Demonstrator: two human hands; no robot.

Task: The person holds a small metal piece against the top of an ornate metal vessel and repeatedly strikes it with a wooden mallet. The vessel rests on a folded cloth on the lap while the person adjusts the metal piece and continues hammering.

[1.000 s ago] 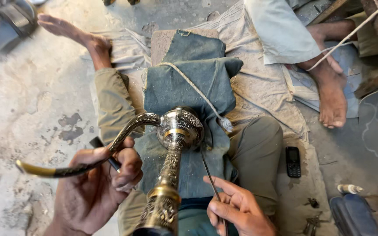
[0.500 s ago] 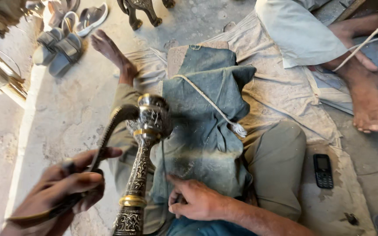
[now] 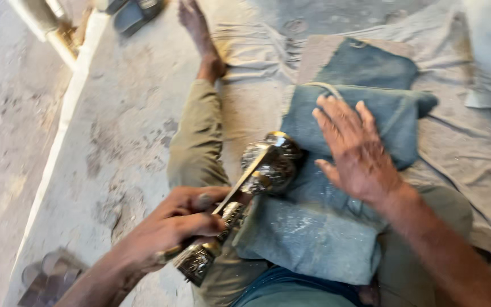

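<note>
An ornate engraved brass piece (image 3: 262, 173) with a curved arm lies across my lap, its bulbous head resting against a folded blue-grey cloth (image 3: 336, 187). My left hand (image 3: 171, 227) is closed around its lower stem and the thin curved arm. Flat on the cloth, just right of the brass head, rests my right hand (image 3: 359, 153), fingers spread and holding nothing. My left leg in olive trousers (image 3: 197, 142) stretches forward, ending in a bare foot (image 3: 197, 28).
I sit on a pale dusty sheet (image 3: 456, 165) spread over a concrete floor (image 3: 115, 113). Sandals (image 3: 134, 8) lie at the top, another sandal (image 3: 46, 278) at the bottom left. A pale pipe-like bar (image 3: 46, 25) runs across the top left corner.
The view swung and closed in. My left hand shifted its grip up the stem toward the brass head. My right hand rose from my lap and spread flat on the cloth.
</note>
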